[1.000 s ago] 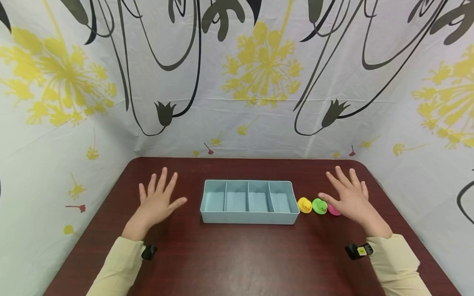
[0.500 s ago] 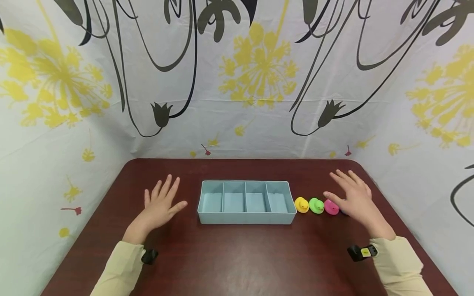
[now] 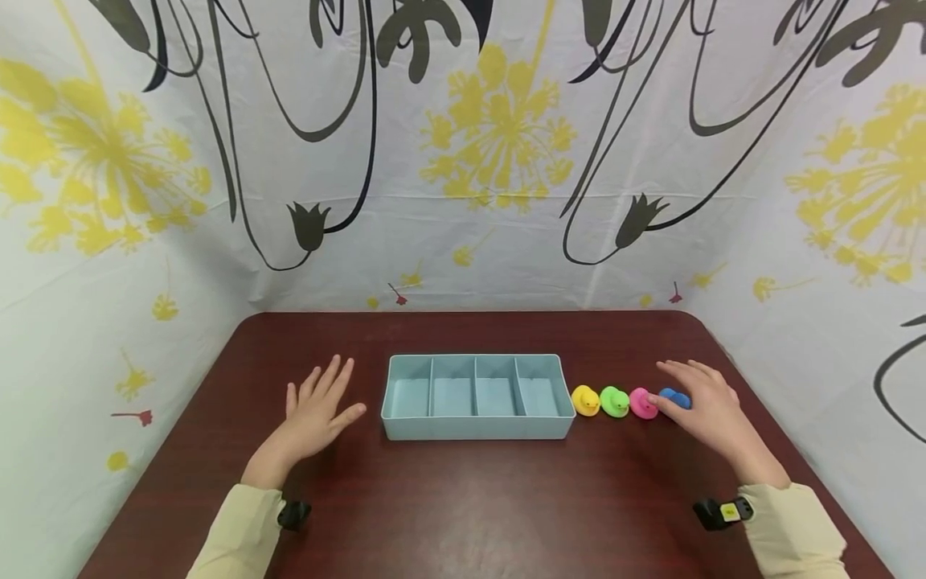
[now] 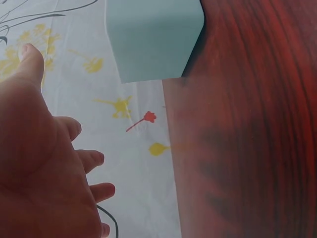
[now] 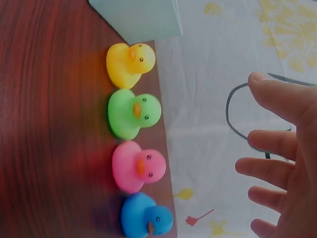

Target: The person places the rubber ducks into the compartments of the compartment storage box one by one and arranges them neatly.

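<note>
A row of toy ducks stands right of a light-blue divided box [image 3: 473, 428]: a yellow duck [image 5: 126, 64] nearest the box, then a green duck [image 5: 130, 113], a pink duck [image 5: 136, 166] and a blue duck [image 5: 143, 215]. Over the far end of that row hovers my right hand [image 3: 712, 410], fingers spread and slightly bent; in the head view it partly hides the blue duck. It holds nothing. My left hand [image 3: 307, 422] is left of the box, fingers spread, apart from it and holding nothing.
Both hands are above a dark red-brown table [image 3: 463, 515] with rounded far corners. The box has several compartments in one row. A white cloth [image 3: 405, 161] printed with yellow and grey flowers hangs behind and beside the table. Each wrist wears a small black camera.
My right hand has drifted right and toward me and lowered, so the pink duck and part of the blue one show. My left hand has moved slightly nearer. The head view has shifted a little.
</note>
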Demonstrator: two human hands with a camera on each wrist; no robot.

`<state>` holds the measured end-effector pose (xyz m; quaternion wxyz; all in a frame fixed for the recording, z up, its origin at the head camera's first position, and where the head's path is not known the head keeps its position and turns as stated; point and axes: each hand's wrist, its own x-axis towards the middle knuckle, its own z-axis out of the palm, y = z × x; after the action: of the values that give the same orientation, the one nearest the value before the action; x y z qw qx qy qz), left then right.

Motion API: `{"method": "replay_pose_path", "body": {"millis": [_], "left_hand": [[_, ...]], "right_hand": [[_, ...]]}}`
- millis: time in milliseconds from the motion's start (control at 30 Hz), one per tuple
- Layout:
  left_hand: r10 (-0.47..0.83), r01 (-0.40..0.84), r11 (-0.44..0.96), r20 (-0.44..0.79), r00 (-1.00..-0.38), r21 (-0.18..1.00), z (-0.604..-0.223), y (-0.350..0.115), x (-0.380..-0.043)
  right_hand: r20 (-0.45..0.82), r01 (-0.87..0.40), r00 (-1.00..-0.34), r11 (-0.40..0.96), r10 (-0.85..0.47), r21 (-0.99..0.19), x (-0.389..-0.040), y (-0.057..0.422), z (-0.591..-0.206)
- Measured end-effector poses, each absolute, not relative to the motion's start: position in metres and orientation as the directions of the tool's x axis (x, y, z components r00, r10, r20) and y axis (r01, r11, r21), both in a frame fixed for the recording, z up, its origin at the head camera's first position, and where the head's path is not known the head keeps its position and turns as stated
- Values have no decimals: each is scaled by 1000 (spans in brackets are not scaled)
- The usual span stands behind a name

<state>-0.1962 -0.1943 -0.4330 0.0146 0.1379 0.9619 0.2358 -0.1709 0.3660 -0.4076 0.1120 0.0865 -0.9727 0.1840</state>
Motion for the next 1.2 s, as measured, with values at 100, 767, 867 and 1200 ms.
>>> {"method": "replay_pose_path", "body": {"millis": [100, 767, 867, 1200], "left_hand": [[282, 267, 849, 35, -959, 457, -437, -193, -197], [302, 295, 825, 65, -951, 483, -456, -179, -196], [305, 298, 822, 67, -950, 485, -458, -175, -196], [312, 300, 812, 62, -948, 500, -464, -164, -197]], "right_hand": [[253, -209, -959, 918, -125, -338, -169, 371, -411], [172, -151, -982, 870, -77, -470, -172, 412, -444], [170, -145, -983, 872, -72, -468, -173, 415, -447], [138, -113, -989, 875, -54, -471, -179, 427, -456]]}}
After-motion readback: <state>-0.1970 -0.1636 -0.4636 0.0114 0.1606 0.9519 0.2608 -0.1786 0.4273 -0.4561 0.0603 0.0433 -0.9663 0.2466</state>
